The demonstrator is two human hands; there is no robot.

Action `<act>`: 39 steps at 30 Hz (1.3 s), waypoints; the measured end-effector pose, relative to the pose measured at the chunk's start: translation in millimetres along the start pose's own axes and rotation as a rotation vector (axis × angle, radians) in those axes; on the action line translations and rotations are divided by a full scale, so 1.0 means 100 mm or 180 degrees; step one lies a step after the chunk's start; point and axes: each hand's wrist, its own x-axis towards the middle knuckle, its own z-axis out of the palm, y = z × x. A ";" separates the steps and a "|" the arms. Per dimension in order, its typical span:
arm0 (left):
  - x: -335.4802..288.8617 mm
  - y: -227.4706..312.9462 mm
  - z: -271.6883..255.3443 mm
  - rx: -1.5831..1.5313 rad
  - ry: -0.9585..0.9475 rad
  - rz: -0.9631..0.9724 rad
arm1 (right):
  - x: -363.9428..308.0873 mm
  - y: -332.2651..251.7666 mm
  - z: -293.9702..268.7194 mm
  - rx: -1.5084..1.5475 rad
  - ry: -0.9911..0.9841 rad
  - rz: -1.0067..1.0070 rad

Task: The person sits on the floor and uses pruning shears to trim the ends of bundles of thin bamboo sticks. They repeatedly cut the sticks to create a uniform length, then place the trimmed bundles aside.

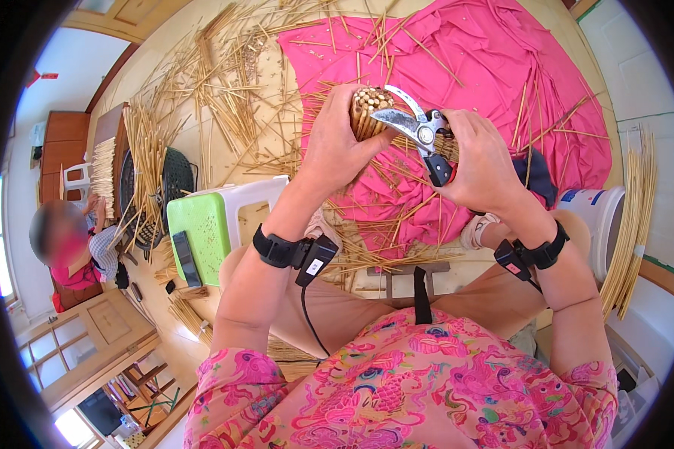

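Currently, your left hand [337,146] has its fingers clamped on a bundle of cut sticks [368,108]. Your right hand [483,161] has its fingers closed on pruning shears [419,131], blades at the bundle's end, above a pink cloth [487,67].

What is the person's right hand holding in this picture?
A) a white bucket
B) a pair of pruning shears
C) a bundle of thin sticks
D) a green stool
B: the right hand grips the black handles of the pruning shears, whose blade lies against the end of the bundle of sticks held by the left hand.

A tight bundle of cut straw stalks [368,109], ends up, touched by open steel pruning shears [416,129].
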 end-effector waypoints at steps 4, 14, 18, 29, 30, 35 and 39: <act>0.01 -0.05 0.03 0.0246 0.0168 0.0619 | 0.02 -0.02 -0.01 -0.0057 -0.0007 -0.0137; -0.03 0.00 0.01 0.0366 0.0089 0.0327 | 0.02 -0.06 -0.04 -0.0202 0.0031 -0.0369; -0.04 0.04 0.03 0.0040 0.0260 -0.0005 | -0.04 -0.02 -0.04 0.0433 -0.0020 0.0028; -0.05 -0.03 0.03 -0.0012 0.0196 0.0320 | -0.03 -0.08 -0.06 0.0237 0.0284 -0.0307; -0.05 -0.03 0.03 0.0044 0.0186 0.0356 | -0.03 -0.09 -0.06 0.0190 0.0253 -0.0307; -0.08 -0.02 0.05 0.0244 0.0143 0.0428 | -0.05 -0.11 0.00 0.0112 -0.0004 -0.0199; -0.08 -0.07 0.09 0.0084 0.0048 0.0280 | -0.07 -0.11 0.01 0.0099 -0.0228 -0.0050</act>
